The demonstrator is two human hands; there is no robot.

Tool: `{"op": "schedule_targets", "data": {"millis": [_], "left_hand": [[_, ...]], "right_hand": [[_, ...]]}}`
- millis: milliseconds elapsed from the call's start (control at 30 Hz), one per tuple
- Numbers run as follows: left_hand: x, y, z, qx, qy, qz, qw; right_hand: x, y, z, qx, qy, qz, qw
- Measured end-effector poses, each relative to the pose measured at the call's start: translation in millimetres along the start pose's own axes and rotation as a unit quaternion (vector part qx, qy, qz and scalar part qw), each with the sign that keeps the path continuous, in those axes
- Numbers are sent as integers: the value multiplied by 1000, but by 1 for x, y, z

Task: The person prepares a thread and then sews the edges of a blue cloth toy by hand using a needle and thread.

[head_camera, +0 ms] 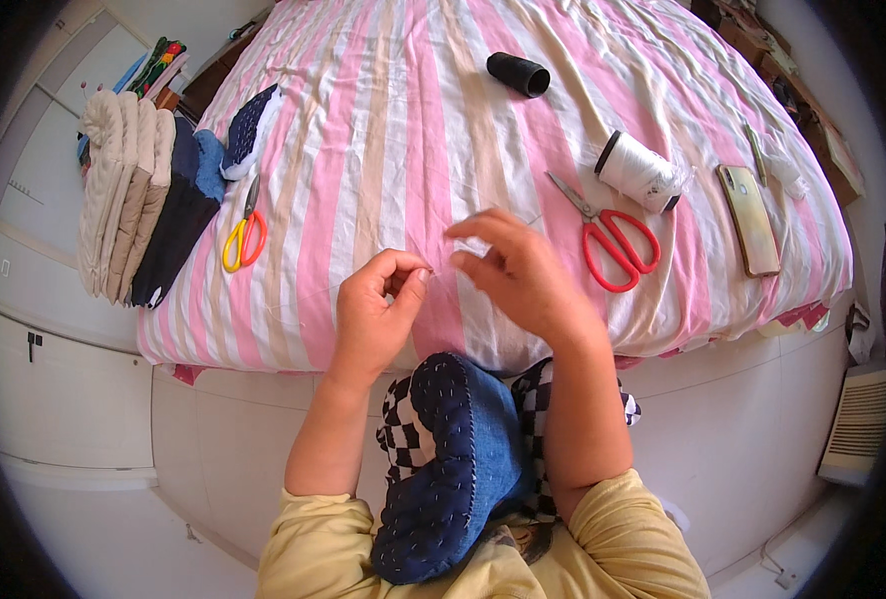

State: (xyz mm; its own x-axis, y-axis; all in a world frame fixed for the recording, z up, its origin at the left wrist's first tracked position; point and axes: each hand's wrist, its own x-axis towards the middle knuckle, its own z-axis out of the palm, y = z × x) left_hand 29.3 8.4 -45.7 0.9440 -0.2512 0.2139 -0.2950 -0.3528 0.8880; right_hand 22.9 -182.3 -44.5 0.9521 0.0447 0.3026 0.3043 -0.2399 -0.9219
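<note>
My left hand (pixel 383 303) pinches a thin thread, perhaps with a needle, between thumb and forefinger; the pinched end is too small to tell. My right hand (pixel 514 262) is beside it on the right, slightly blurred, thumb and fingers apart, with nothing plainly held. Faint white thread trails left over the striped sheet. On my lap lies a blue denim and navy fabric piece (pixel 450 464) with white running stitches and an edge seam. Red-handled scissors (pixel 615 243) lie right of my right hand, below a white thread spool (pixel 634 171). Small scissors (pixel 245 232) with yellow and orange handles lie to the left.
The bed (pixel 375 150) bears a pink, beige and white striped sheet. A black thread spool (pixel 517 75) lies far back, a smartphone (pixel 747 221) and a pen-like object (pixel 756 155) at the right. Folded trousers and padded garments (pixel 128 202) and a stitched navy piece (pixel 248 135) are at the left.
</note>
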Motion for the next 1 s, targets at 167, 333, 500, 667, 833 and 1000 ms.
{"op": "schedule_targets", "data": {"millis": [167,333,500,667,833,1000], "left_hand": [[-1,-3,-6,15,28,3,999],[-1,-2,-9,1,61,-10,998],[-5,-3,-18,-4,94,-4,996],[-9,-7,-36,19,147,15,989],[-15,-4,-51,65,202,45,976],[-16,-8,-62,122,255,69,957]], "right_hand": [[-1,26,-29,-270,136,-43,952],[0,39,-21,-334,102,-12,937],[2,42,-21,-313,114,-27,942],[2,33,-24,-245,126,-21,961],[3,31,-23,-235,111,-63,964],[5,27,-30,-232,140,-64,960]]}}
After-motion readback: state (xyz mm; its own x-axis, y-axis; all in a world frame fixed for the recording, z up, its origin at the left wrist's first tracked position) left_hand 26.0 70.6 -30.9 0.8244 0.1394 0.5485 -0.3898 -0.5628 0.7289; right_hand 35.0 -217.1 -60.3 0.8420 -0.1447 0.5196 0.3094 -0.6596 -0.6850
